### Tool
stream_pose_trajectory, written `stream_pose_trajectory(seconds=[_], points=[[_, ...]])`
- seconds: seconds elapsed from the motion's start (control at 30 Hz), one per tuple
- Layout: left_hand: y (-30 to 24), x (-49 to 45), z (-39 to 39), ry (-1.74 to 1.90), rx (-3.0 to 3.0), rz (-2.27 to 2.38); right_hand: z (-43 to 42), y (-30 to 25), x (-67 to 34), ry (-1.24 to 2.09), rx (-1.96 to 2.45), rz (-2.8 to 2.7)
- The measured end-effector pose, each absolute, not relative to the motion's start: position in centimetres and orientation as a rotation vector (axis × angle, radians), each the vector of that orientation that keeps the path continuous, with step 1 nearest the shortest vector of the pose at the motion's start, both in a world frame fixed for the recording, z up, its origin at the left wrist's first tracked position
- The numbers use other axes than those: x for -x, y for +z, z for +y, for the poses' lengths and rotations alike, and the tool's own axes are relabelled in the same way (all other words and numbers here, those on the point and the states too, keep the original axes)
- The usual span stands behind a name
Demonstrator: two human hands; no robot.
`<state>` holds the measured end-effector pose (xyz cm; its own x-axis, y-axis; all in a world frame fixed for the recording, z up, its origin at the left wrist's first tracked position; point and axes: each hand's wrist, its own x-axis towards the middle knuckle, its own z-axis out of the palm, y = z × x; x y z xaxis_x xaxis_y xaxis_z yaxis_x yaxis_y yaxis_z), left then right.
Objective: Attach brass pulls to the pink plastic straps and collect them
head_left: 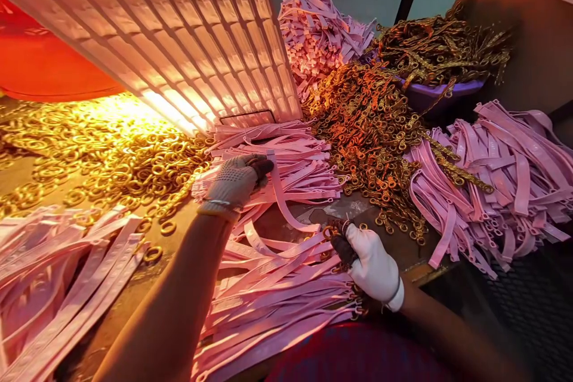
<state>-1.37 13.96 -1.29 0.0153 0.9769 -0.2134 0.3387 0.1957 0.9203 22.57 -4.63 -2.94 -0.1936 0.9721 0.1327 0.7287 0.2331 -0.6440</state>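
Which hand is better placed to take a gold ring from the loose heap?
Probably the left hand, beside the heap of gold rings, though it seems to pinch a pink strap. The right hand is farther away, with a ring at its fingertips.

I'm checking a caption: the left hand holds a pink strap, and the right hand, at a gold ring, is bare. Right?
Not quite: the head view shows the right hand in a white glove, not bare. It is at a gold ring, and the left hand holds a pink strap.
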Motion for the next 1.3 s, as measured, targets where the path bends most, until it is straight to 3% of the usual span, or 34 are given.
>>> stream_pose_trajectory(seconds=[0.23,0.5,0.73,0.87,1.1,1.3], points=[[0.5,0.3,6.0,0.796,-1.016,1.03,-2.8,-0.9,-21.4,0.475,1.451,-2.188],[0.1,-2.9,0.9,0.647,-1.206,1.077,-3.2,1.4,-20.8,0.183,1.728,-2.531],[-1.3,-2.8,0.1,0.415,-1.447,0.957,-4.8,0.1,-20.7,-0.15,1.739,-2.666],[-3.2,-3.3,-1.0,0.544,-1.654,1.047,-5.2,-0.2,-21.0,-0.017,1.766,-2.685],[-3.1,-2.9,-2.2,0.422,-1.492,1.161,-4.9,0.5,-21.9,0.284,1.708,-2.74],[-2.9,-3.2,-2.7,0.375,-1.606,1.095,-5.4,-1.5,-22.2,0.211,1.504,-2.914]])
